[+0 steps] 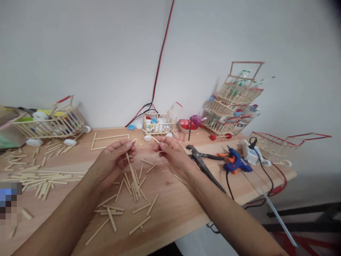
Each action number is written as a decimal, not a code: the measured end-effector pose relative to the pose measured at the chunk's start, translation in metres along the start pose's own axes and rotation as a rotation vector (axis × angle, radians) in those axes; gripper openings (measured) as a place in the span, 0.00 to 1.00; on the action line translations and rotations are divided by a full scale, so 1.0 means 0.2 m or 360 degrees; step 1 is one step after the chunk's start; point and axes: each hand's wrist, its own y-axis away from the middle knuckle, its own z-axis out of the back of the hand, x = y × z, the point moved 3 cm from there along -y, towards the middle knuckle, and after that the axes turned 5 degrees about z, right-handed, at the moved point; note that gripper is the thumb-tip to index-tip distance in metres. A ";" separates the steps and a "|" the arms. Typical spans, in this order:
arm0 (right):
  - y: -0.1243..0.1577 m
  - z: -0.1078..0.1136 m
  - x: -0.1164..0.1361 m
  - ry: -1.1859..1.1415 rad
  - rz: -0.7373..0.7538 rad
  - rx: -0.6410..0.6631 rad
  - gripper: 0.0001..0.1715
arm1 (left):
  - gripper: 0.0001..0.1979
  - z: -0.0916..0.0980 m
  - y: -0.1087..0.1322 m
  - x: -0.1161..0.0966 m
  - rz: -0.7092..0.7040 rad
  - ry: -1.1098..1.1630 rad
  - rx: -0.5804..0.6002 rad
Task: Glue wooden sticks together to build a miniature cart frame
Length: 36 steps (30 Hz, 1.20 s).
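My left hand (113, 160) pinches a thin wooden stick (129, 160) that points down over the table, and the end of another pale piece shows at its fingertips. Level with it, my right hand (173, 151) grips a wooden stick (150, 135) between thumb and fingers, its free end slanting up to the left. The two hands are a small gap apart. Below them lies a loose scatter of short cut sticks (135, 186). Behind my left hand, a rectangular stick frame (112, 137) lies flat on the wooden table (170, 199).
Small stick carts stand along the wall: a filled one (53, 124) left, one with bottle caps (159, 122) centre, a stacked group (234, 99) right. Black pliers (198, 156) and a blue glue gun (238, 161) with cord lie right. More sticks (45, 179) are piled left.
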 end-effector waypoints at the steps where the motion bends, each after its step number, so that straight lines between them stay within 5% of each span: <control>1: 0.01 -0.01 -0.01 -0.0091 -0.0048 -0.0022 0.14 | 0.08 0.00 0.00 0.00 -0.0002 0.0004 -0.0002; 6: 0.03 -0.07 0.03 -0.0260 0.0088 -0.0058 0.16 | 0.09 -0.01 0.01 0.00 -0.0008 0.0015 -0.0018; 18: 0.07 -0.12 0.04 0.0742 0.0210 0.0134 0.12 | 0.07 -0.03 0.01 0.00 -0.0019 0.0008 0.0033; 36: 0.11 -0.16 0.02 0.0383 -0.0190 0.0282 0.14 | 0.08 -0.01 0.01 0.00 -0.0001 0.0010 -0.0002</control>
